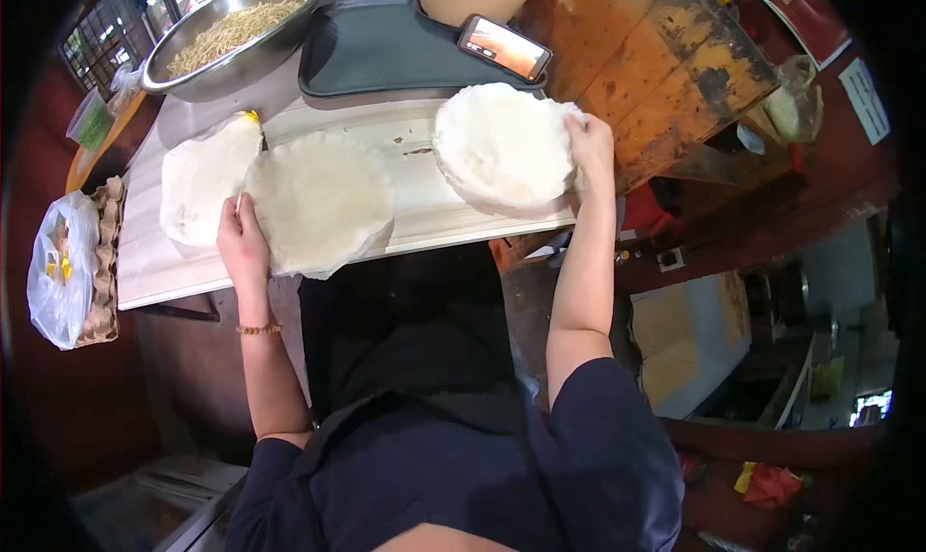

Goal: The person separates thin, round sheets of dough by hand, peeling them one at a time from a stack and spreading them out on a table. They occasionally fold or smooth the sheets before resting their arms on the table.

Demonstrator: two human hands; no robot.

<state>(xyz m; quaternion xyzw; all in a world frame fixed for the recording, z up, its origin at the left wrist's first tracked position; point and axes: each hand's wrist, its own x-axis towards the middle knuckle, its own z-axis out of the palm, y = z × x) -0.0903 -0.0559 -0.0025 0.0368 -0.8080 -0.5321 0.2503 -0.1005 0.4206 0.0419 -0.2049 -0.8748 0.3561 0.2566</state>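
Observation:
On the pale wooden board a thin round dough wrapper (323, 200) lies flat, its front edge hanging slightly over. My left hand (241, 239) is closed, pinching this wrapper at its left edge. To the right sits a thick stack of round white wrappers (503, 145) with ragged rims. My right hand (591, 152) has its fingers closed on the stack's right edge; how many layers it grips is hidden. Beside my left hand, a folded white sheet (204, 181) with a yellow bit at its corner lies partly against the single wrapper.
Behind the board (424, 226) are a steel bowl (260, 51) of shredded filling, a dark tray (376, 51) and a phone (504, 47). An egg carton (103, 301) with a plastic bag (60, 272) is at left. A worn wooden table (637, 70) adjoins at right.

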